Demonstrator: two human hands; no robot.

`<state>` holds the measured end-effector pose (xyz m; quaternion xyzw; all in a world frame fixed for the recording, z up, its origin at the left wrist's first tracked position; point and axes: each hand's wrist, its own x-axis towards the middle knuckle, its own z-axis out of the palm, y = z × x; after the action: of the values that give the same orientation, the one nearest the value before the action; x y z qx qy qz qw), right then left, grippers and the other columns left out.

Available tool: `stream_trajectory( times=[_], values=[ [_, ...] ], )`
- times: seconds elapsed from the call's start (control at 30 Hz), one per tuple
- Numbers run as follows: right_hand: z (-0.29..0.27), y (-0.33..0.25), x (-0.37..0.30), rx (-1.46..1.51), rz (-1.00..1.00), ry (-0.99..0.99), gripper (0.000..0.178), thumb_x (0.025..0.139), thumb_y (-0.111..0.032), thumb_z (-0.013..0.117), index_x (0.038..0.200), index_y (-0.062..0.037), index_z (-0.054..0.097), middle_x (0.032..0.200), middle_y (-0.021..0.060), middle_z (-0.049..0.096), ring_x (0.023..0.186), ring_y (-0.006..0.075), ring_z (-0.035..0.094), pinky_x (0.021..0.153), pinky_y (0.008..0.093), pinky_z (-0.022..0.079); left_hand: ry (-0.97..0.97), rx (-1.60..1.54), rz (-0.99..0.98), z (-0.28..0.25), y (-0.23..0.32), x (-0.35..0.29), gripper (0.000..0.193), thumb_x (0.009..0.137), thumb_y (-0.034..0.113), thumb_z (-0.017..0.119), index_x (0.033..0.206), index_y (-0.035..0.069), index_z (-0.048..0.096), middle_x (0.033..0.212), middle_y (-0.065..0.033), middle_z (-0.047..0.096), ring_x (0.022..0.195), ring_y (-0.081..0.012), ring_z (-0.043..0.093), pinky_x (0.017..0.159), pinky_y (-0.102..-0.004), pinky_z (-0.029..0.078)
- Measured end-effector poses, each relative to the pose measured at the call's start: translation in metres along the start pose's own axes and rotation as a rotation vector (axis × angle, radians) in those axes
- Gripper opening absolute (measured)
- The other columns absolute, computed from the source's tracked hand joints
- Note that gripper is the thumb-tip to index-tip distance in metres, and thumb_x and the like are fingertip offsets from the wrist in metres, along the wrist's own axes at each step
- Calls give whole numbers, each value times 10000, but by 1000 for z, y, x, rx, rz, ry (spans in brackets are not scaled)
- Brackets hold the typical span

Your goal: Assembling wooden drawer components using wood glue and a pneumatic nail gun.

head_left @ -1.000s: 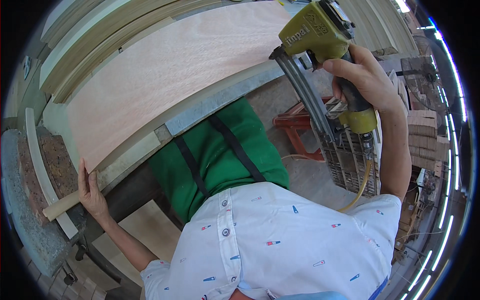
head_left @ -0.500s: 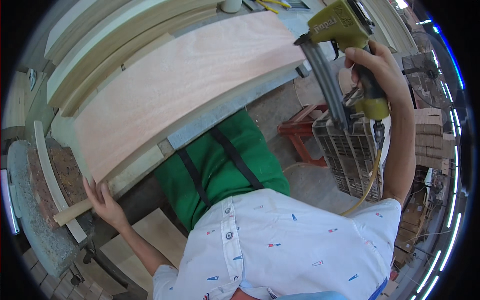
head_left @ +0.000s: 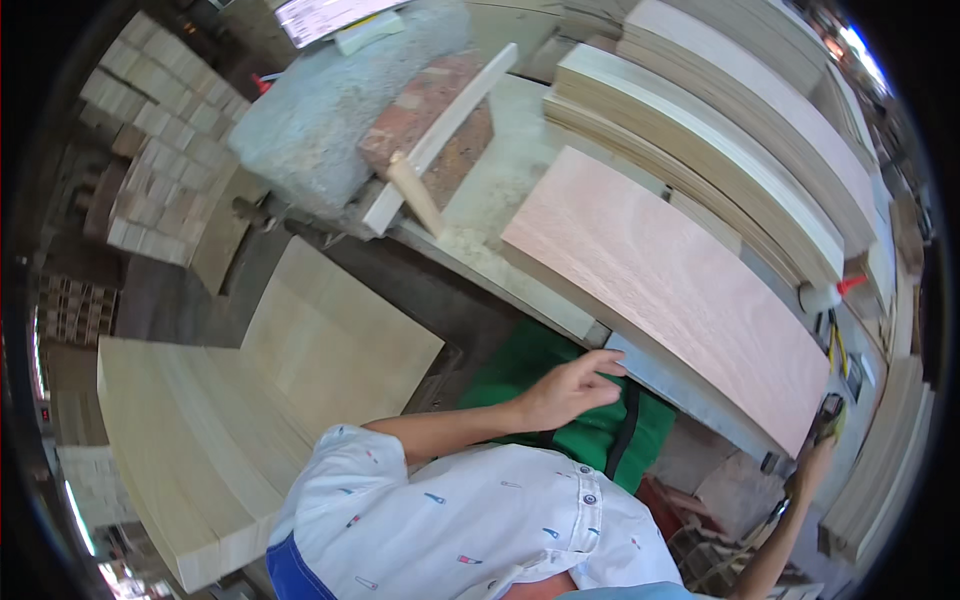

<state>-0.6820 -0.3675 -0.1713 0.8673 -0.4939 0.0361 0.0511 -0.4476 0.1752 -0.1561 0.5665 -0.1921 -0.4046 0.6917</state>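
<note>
In the head view, our left hand [head_left: 568, 392] is now off the pink-faced panel [head_left: 670, 290], empty, fingers loosely bent, leaving the panel unheld there on the tabletop [head_left: 485, 215]. Our right hand [head_left: 815, 462] is at the nail gun [head_left: 833, 408]; we cannot tell its grip. Stacked boards [head_left: 700, 165] crowd the panel's far side.

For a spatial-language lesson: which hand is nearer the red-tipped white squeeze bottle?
Right. The right hand is below the squeeze bottle in the picture; the left hand is farther, to its lower left.

Passage open above pink board [head_left: 670, 290]; stacked boards [head_left: 700, 160] block beyond
</note>
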Motion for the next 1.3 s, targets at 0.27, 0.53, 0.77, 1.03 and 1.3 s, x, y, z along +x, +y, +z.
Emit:
stream_trajectory(
  times=[0.27,0.53,0.77,1.03,1.3],
  values=[
    [-78,-36,32,379,-241,73,414,940,-237,496,1219,69,500,1147,217,583,1041,312,574,882,374,442,29,-267,-62,42,-8,17,750,934,200,538,1448,39,15,1411,-186,312,1220,-251,459,985,-344,414],
    [-99,-310,13,561,-780,-115,410,907,-302,521,1153,23,565,1049,184,626,972,286,601,871,325,437,112,-454,-128,70,-11,29,867,908,252,569,1448,32,-73,1451,-220,194,1261,-231,392,1015,-352,370],
    [-137,-364,-35,417,-720,-452,427,895,-362,517,941,45,638,749,180,635,692,272,608,694,368,467,119,-473,-50,83,-17,40,882,888,230,594,1461,87,-61,1442,-192,199,1251,-227,374,1021,-342,342],
    [-216,-317,-86,603,-790,-265,329,901,-268,547,1014,34,614,898,151,643,776,201,596,714,319,459,124,-442,292,90,-9,50,994,859,187,640,1442,164,-164,1451,-141,166,1308,-275,288,1047,-410,325],
    [-249,-224,-98,1008,-507,189,386,941,-252,507,1220,14,524,1150,64,583,1094,152,513,968,314,374,-110,-80,667,48,154,106,933,847,352,638,1460,50,4,1427,-158,266,1242,-228,357,1005,-356,352]
  ],
)
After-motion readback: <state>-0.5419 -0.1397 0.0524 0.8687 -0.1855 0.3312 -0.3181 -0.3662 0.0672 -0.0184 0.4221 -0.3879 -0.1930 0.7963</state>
